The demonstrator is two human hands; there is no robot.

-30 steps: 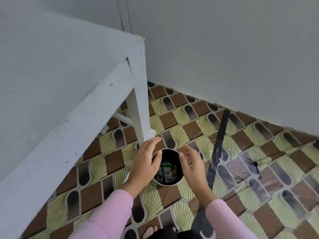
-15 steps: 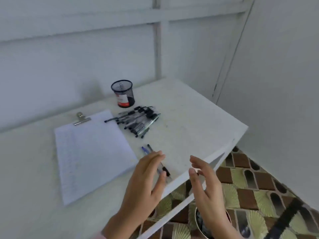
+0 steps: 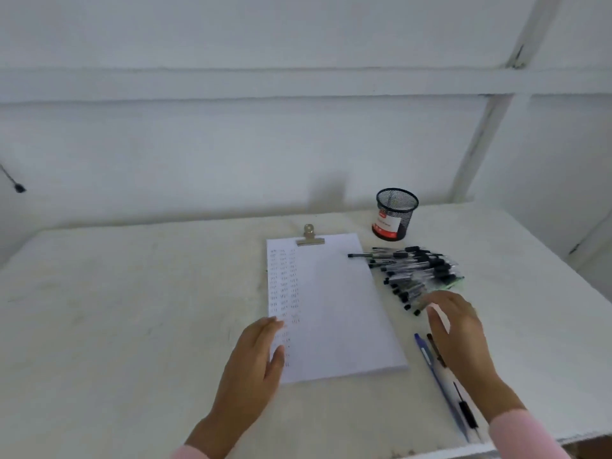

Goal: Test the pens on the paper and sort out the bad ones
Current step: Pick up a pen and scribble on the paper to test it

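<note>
Having come up from the cup on the floor, both hands were empty with fingers loosely straight: left hand [image 3: 251,356] over the near-left edge of the paper [image 3: 331,303], right hand [image 3: 460,332] just short of the pen pile [image 3: 414,273] on the table [image 3: 132,326], so another test looked due.

Left grip [image 3: 255,359] and right grip [image 3: 460,336], extended forward from pink sleeves [image 3: 526,435] and well apart. Fingers straight and close together, backs of the hands uppermost, thumbs on the inner sides. Right grip slightly blurred.
</note>
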